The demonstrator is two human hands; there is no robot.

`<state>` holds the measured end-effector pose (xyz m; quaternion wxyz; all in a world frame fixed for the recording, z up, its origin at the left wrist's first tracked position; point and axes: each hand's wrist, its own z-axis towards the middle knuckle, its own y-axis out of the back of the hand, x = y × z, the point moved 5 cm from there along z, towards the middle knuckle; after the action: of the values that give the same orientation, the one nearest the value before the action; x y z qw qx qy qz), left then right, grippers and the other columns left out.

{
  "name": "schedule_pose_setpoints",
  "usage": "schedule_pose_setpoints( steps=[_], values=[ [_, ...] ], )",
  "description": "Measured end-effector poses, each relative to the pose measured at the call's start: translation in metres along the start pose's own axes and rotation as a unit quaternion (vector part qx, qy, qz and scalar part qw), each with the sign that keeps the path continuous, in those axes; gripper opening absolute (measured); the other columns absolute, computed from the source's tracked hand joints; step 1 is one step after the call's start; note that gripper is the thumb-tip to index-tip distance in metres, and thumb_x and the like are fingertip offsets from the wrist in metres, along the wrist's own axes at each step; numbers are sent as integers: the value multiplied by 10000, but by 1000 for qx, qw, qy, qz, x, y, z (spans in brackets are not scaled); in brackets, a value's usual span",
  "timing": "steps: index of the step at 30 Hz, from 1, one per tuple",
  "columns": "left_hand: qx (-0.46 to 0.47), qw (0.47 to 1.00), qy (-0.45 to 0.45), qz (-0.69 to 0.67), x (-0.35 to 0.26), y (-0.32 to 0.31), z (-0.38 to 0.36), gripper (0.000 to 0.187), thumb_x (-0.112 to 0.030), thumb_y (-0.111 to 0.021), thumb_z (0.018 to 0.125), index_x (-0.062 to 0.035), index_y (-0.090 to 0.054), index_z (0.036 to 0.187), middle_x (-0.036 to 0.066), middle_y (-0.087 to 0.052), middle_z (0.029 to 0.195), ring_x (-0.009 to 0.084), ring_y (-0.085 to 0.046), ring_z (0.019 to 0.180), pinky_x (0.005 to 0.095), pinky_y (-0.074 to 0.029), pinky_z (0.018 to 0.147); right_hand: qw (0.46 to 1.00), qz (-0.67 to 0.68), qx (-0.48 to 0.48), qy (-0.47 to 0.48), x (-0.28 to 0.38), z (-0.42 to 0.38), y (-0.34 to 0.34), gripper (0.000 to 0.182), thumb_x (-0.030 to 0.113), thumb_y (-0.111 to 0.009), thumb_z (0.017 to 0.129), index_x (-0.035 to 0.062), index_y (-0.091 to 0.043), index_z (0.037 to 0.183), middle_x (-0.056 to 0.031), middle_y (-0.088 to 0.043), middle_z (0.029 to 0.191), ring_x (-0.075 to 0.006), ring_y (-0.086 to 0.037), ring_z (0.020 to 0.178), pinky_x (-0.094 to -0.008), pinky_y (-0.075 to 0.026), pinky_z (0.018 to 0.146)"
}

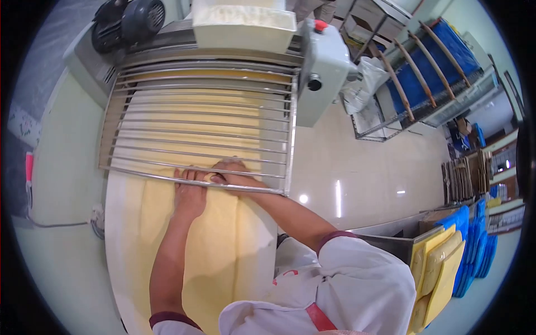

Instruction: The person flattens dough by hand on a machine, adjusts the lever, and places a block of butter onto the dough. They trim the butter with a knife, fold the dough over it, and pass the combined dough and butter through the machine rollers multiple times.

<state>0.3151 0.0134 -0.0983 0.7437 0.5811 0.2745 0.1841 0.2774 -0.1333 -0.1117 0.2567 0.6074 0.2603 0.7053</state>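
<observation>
A long pale-yellow dough sheet point(209, 240) lies on the white belt point(120, 223) of a dough sheeter and runs under its metal bar guard point(206, 121). My left hand point(190, 195) is at the guard's front bar, its fingers bent onto the dough and partly hidden by that bar. Just right of it, my right hand point(230, 170) reaches beneath the guard. Its fingers are curled, and a bit of yellow dough shows beside the thumb. Both hands appear closed on the dough, close together. Lengthwise creases mark the sheet in front of them.
At the machine's head are a white hopper point(245, 30), a black motor point(142, 22) and a red stop button point(320, 25). Rolling pins point(421, 70) lie across a rack with a blue sheet. Yellow slabs point(438, 268) and blue plastic point(474, 251) stand at right.
</observation>
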Motion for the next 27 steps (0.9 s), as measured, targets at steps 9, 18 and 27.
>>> schedule_pose_setpoints(
  steps=[9,18,27],
  values=[
    [49,997,12,-51,-20,1,-22,568,-213,-442,961,4,-282,1461,146,-269,1539,306,-201,1444,488,-121,1167,993,-21,-108,-49,15,-126,-7,577,13,-537,880,-35,-307,1407,-264,-361,1424,-416,-406,1281,-453,-328,1083],
    [58,991,112,-51,-29,-17,-11,499,-277,-382,990,-98,-337,1454,84,-302,1527,283,-224,1435,497,-124,1166,915,328,-136,-189,28,-95,-46,668,-98,-462,853,-14,-235,1476,-203,-399,1418,-262,-411,1319,-336,-343,1068],
    [26,989,124,-81,-30,-11,-5,311,-253,-472,953,-133,-523,1235,79,-462,1357,272,-314,1381,529,-165,1143,974,-153,-166,-36,23,-54,-9,409,176,-544,923,38,-502,1306,-199,-568,1207,-395,-491,1148,-489,-346,974]
  ],
)
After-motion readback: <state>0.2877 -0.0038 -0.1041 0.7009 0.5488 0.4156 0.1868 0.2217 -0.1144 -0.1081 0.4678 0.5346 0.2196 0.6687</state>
